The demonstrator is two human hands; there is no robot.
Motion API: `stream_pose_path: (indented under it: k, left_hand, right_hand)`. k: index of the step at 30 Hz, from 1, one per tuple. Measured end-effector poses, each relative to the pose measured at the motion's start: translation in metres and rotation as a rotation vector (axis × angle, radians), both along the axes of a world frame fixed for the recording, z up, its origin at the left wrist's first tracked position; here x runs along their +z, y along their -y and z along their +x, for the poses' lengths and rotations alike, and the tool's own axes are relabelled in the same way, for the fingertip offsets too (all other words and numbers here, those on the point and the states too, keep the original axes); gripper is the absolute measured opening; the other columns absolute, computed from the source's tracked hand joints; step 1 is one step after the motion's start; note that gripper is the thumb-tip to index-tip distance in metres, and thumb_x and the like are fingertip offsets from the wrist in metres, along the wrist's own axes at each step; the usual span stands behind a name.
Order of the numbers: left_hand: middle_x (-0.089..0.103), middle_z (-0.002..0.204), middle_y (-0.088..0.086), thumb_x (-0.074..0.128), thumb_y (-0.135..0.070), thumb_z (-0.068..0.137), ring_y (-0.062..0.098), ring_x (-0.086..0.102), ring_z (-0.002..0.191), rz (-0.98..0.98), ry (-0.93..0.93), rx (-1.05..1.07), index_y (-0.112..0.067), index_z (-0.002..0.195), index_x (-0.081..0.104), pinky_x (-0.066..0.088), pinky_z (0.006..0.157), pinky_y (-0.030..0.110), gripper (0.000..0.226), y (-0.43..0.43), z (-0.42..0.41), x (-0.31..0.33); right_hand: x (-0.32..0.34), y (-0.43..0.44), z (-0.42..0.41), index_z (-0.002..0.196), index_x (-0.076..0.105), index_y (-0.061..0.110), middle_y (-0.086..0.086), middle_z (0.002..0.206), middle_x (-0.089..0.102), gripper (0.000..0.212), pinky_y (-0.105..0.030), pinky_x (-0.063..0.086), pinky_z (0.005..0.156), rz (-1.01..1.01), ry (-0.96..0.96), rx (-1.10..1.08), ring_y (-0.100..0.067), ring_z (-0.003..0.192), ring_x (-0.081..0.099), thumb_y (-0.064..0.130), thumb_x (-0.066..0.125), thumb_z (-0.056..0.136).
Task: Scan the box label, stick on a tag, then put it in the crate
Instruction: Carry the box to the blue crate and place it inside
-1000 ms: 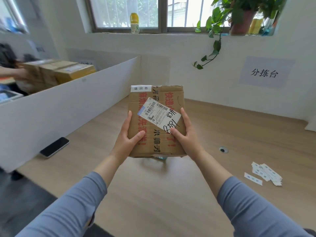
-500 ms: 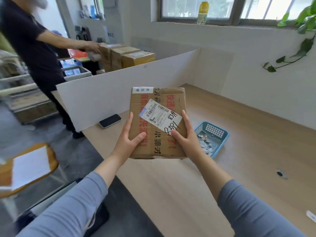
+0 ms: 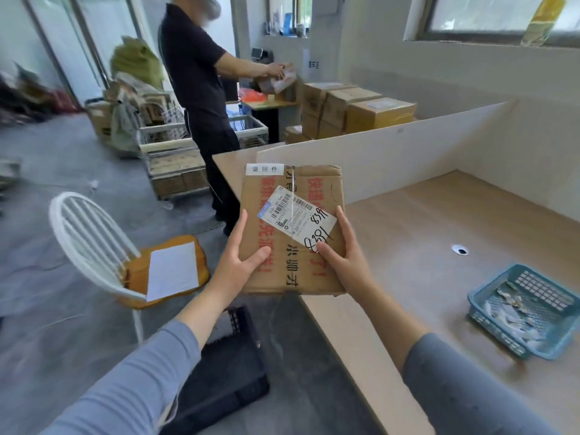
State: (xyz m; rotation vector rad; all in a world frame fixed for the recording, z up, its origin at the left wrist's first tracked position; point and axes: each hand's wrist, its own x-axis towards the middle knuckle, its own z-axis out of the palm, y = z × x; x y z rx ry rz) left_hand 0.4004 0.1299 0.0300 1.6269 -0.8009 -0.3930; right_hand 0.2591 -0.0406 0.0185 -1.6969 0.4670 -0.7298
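Observation:
I hold a flat cardboard box [image 3: 298,271] in the air over the table's left edge. My left hand [image 3: 237,262] grips its left side and my right hand [image 3: 343,259] grips its right side. A white shipping label [image 3: 296,219] with barcodes and handwritten digits lies slanted on top. A small white tag [image 3: 265,169] with printed characters sits at the box's far left corner. A black plastic crate [image 3: 226,368] stands on the floor below the box, partly hidden by my left arm.
The wooden table [image 3: 423,240] runs to the right with a white divider board [image 3: 392,152] behind it. A blue basket [image 3: 527,312] of scraps sits at the right. A white chair [image 3: 103,246] stands left. A person in black [image 3: 201,98] handles a parcel by stacked boxes [image 3: 354,111].
My view has swung left; the box stays in both hands and now hangs over the table's edge. The crate, the chair and the other person have come into sight.

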Motion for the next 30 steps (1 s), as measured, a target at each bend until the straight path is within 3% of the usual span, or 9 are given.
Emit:
stream_pose_path:
  k: [3, 8, 13, 17, 25, 30]
  left_hand:
    - [0.026, 0.154, -0.016, 0.066, -0.042, 0.082, 0.008, 0.033, 0.138, 0.01, -0.004, 0.038, -0.067, 0.134, 0.012, 0.036, 0.111, 0.047, 0.078, -0.028, 0.035, -0.002]
    - [0.023, 0.155, -0.017, 0.066, -0.035, 0.086, 0.006, 0.03, 0.138, 0.002, -0.016, 0.14, -0.058, 0.142, 0.012, 0.034, 0.112, 0.043, 0.081, -0.07, 0.079, -0.003]
    - [0.02, 0.156, -0.016, 0.065, -0.034, 0.086, 0.004, 0.023, 0.14, 0.021, -0.007, 0.249, -0.054, 0.144, 0.01, 0.026, 0.113, 0.034, 0.082, -0.11, 0.106, -0.004]
    - [0.019, 0.145, -0.029, 0.064, -0.032, 0.087, -0.007, 0.018, 0.132, 0.028, 0.007, 0.345, -0.05, 0.145, 0.011, 0.021, 0.109, 0.027, 0.082, -0.142, 0.122, -0.004]
    - [0.016, 0.153, -0.027, 0.068, -0.043, 0.08, 0.002, 0.018, 0.143, 0.017, -0.019, 0.434, -0.061, 0.139, 0.013, 0.021, 0.118, 0.046, 0.083, -0.188, 0.145, -0.012]
    - [0.02, 0.155, -0.02, 0.068, -0.037, 0.083, 0.003, 0.02, 0.143, 0.016, -0.04, 0.492, -0.06, 0.14, 0.013, 0.022, 0.118, 0.044, 0.082, -0.201, 0.151, -0.015]
  right_hand:
    - [-0.001, -0.02, 0.043, 0.135, 0.021, 0.064, 0.011, 0.146, 0.042, 0.074, -0.041, 0.052, 0.098, 0.001, -0.022, 0.046, -0.011, 0.127, 0.051, 0.03, 0.066, 0.087]
    - [0.001, -0.051, 0.104, 0.135, 0.02, 0.067, 0.009, 0.154, 0.033, 0.076, -0.048, 0.048, 0.102, -0.004, -0.042, 0.146, -0.015, 0.134, 0.045, 0.04, 0.066, 0.082]
    - [0.001, -0.08, 0.152, 0.137, 0.021, 0.063, 0.01, 0.152, 0.035, 0.075, -0.041, 0.049, 0.102, -0.011, -0.018, 0.252, -0.011, 0.132, 0.046, 0.03, 0.066, 0.087]
    - [0.001, -0.107, 0.184, 0.138, 0.022, 0.061, 0.011, 0.149, 0.04, 0.074, -0.043, 0.05, 0.101, 0.013, -0.018, 0.347, -0.01, 0.129, 0.048, 0.025, 0.065, 0.089]
    - [-0.002, -0.142, 0.228, 0.142, 0.018, 0.056, 0.015, 0.149, 0.037, 0.076, -0.046, 0.046, 0.105, -0.029, -0.061, 0.459, -0.009, 0.133, 0.044, 0.031, 0.065, 0.088]
    - [-0.005, -0.152, 0.247, 0.141, 0.018, 0.058, 0.016, 0.15, 0.035, 0.075, -0.044, 0.045, 0.105, -0.042, -0.091, 0.512, -0.008, 0.132, 0.043, 0.032, 0.065, 0.088]
